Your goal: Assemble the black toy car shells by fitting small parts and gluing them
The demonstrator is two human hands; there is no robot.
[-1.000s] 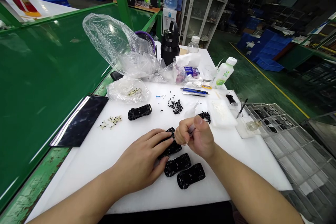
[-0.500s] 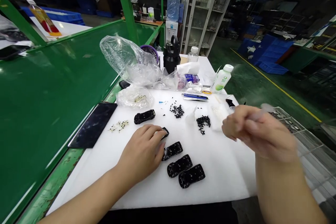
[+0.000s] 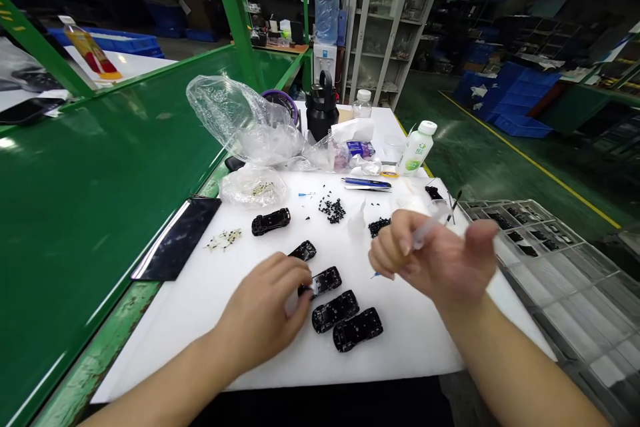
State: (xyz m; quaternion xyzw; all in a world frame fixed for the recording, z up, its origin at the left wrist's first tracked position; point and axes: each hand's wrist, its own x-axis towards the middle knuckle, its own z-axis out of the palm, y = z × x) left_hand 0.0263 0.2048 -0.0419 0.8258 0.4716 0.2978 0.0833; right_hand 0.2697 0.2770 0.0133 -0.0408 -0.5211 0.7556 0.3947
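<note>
My right hand (image 3: 440, 253) is raised over the right of the white table. Its fingers are closed around a translucent syringe (image 3: 425, 232), and a blue needle tip (image 3: 376, 274) shows below the fingers. My left hand (image 3: 273, 307) reaches in low, thumb and fingers curved apart at the near end of a black toy car chassis (image 3: 326, 280). Whether it touches that chassis I cannot tell. Beyond it lies another chassis (image 3: 305, 251). Two more, one chassis (image 3: 336, 311) and a nearer chassis (image 3: 358, 329), lie side by side. A separate chassis (image 3: 271, 221) sits farther left.
Small black parts lie in one pile (image 3: 332, 210) and a second pile (image 3: 379, 227), partly behind my right hand. Pale pieces (image 3: 223, 239) lie left, near a dark tablet (image 3: 177, 238). Plastic bags (image 3: 250, 127), a black flask (image 3: 322, 110) and a bottle (image 3: 417, 148) stand behind. A compartment tray (image 3: 545, 260) is right.
My right hand has moved left and inward with the syringe, uncovering the tray. My left hand has come nearer me, off the farther chassis to the one beside it. The view has shifted slightly.
</note>
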